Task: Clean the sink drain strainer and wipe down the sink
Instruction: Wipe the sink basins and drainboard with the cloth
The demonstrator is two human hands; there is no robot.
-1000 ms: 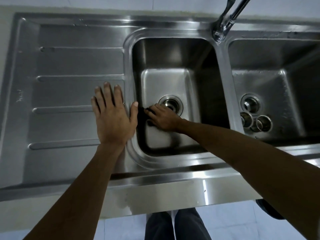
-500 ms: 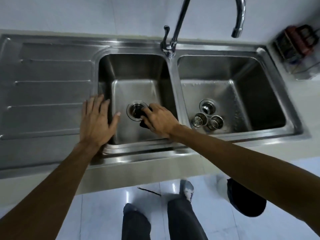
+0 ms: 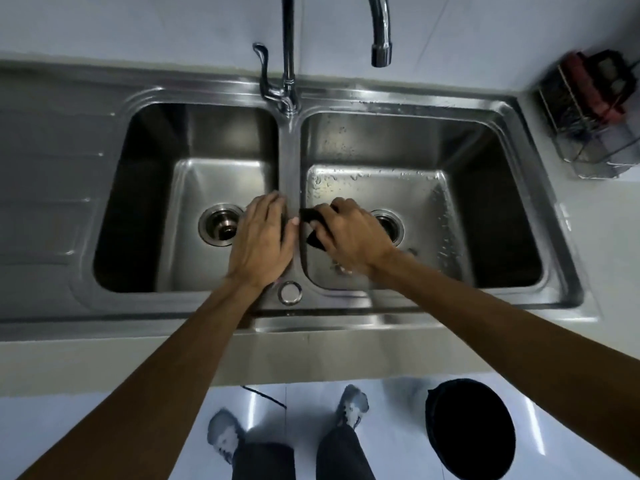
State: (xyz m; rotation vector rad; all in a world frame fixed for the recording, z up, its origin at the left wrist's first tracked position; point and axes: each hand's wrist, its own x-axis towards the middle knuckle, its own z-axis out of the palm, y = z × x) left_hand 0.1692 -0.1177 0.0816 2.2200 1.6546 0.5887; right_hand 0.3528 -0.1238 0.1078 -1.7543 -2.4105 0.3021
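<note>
Grips dark pad in curled fingers of right hand at left wall of right basin, beside drain; rests left hand flat on divider. Risks slipping on wet steel, dropping pad.

A home kitchen: a stainless-steel double-bowl sink with ribbed drainboard fills the frame, a gooseneck tap at top centre, a wire rack at upper right, glossy floor tiles below.
</note>
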